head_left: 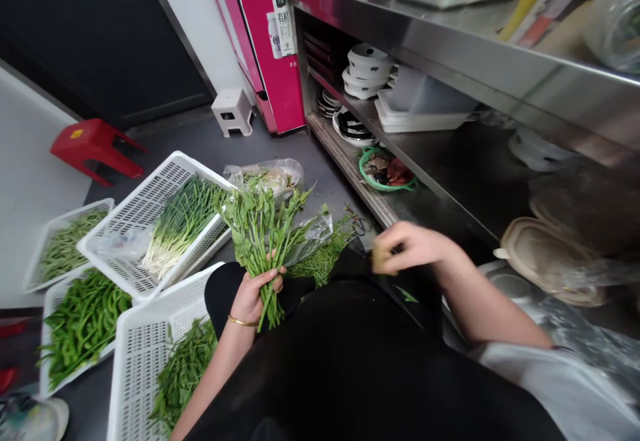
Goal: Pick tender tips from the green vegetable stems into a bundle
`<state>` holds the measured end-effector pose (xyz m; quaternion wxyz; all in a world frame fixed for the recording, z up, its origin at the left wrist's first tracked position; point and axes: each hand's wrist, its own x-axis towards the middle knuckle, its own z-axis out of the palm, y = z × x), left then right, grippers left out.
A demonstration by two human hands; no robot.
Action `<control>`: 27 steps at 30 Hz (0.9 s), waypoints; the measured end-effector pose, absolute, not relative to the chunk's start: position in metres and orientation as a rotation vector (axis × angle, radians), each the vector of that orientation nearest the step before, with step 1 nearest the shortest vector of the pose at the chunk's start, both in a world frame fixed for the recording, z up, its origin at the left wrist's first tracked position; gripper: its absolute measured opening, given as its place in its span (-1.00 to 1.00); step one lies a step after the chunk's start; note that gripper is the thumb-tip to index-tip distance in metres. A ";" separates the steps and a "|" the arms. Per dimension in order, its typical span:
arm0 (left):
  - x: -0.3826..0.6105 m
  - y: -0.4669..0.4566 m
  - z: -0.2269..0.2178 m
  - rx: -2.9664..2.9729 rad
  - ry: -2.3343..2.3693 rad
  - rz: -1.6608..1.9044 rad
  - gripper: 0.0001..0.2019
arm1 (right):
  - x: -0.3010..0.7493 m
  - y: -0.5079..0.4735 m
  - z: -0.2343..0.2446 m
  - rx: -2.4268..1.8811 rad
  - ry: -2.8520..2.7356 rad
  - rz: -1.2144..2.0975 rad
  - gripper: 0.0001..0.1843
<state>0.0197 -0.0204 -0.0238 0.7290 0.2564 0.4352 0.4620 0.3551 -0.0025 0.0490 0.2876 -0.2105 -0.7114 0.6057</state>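
Observation:
My left hand (251, 296) is wrapped around a bunch of leafy green stems (260, 228). The cut ends point down below my fist and the leaves fan out above it. Off to the right, my right hand (407, 246) is held with its fingers curled in a pinch. Something yellowish-brown and smeared shows at its fingertips, too blurred to name. Beyond the bunch, a clear plastic bag (273, 173) with greens lies on the floor. Loose thin green sprigs (320, 261) lie just ahead of my dark apron (340, 361).
White baskets stand left: one with spring onions (187, 218), one with green peppers (90, 321), one with green beans (67, 241), one with leafy greens (185, 374). A metal shelf (450, 41) runs along the right. A red stool (100, 144) and white stool (233, 109) stand behind.

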 end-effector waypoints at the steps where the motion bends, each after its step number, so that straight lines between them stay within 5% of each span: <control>1: 0.020 -0.022 -0.023 0.565 0.932 1.002 -0.52 | 0.350 0.002 0.045 -0.809 -2.033 1.577 -0.77; 4: 0.020 -0.025 -0.020 0.582 0.868 0.957 -0.55 | 0.326 0.023 0.033 -1.179 -1.862 1.395 -0.58; 9: 0.021 -0.028 -0.017 0.613 0.856 0.932 -0.58 | 0.289 0.064 0.034 -1.022 -1.208 1.451 -0.45; 15: 0.024 -0.028 -0.015 0.597 0.870 0.919 -0.56 | 0.251 0.069 0.024 -0.915 -1.274 1.499 -0.69; 21: 0.025 -0.024 -0.017 0.587 0.866 0.904 -0.54 | 0.249 0.064 0.019 -0.967 -1.379 1.329 -0.67; 27: 0.026 -0.022 -0.020 0.586 0.843 0.888 -0.56 | 0.252 0.062 0.017 -1.147 -1.715 0.655 -0.69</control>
